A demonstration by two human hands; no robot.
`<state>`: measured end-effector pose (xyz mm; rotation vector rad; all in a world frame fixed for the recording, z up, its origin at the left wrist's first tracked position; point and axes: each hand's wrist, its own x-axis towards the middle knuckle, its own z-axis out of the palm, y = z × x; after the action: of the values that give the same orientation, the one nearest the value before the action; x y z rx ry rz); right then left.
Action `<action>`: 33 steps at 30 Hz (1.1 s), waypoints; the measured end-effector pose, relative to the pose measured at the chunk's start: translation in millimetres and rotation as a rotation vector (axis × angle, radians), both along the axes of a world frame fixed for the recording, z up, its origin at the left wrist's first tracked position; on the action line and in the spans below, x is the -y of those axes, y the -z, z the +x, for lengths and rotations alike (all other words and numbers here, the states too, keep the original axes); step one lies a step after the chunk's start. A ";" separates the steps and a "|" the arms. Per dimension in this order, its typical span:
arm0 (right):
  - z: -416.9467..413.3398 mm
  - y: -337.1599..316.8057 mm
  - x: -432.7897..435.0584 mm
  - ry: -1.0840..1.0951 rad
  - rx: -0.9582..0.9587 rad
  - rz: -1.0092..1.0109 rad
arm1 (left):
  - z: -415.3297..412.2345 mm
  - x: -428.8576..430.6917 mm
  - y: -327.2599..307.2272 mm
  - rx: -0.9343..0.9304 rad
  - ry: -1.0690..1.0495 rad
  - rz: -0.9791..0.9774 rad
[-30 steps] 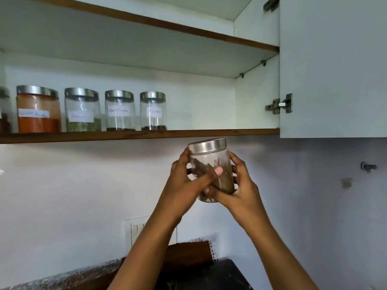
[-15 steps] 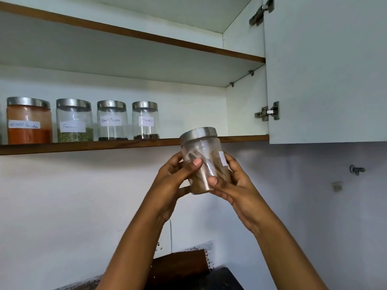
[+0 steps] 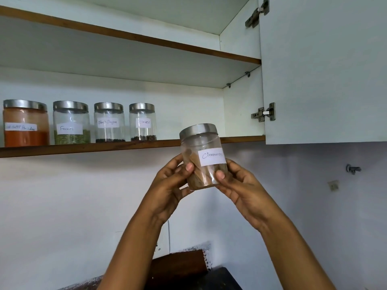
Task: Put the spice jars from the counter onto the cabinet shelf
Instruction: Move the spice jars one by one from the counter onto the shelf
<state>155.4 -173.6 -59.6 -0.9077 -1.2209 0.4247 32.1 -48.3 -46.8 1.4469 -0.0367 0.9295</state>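
Both forearms are raised, converging upward. The left hand (image 3: pixel 167 187) is cupped, thumb pressed forward, fingers curled behind. The right hand (image 3: pixel 240 185) is opened upward opposite it, thumb in front, fingers extended behind, wrists apart.

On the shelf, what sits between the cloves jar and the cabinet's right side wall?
Nothing: in the head view the shelf is bare from the cloves jar to the side wall. The cinnamon jar, held in both hands, only overlaps that stretch from in front.
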 end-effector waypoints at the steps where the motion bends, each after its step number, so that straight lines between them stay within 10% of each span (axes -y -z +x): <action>1: -0.2 0.2 -1.3 0.036 -0.001 0.012 | 2.1 2.3 0.5 0.014 -0.011 -0.011; 22: 31.9 -70.6 -69.4 0.220 0.248 0.079 | 20.5 -14.4 -64.9 0.009 -0.626 0.555; 33: 64.2 -128.0 -158.9 0.387 0.573 -0.199 | 39.2 -81.3 -123.0 -0.551 -1.081 0.752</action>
<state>219.5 -14.6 68.4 -1.4689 -1.4871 -0.0375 71.3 33.0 76.2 2.4560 0.9822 1.3996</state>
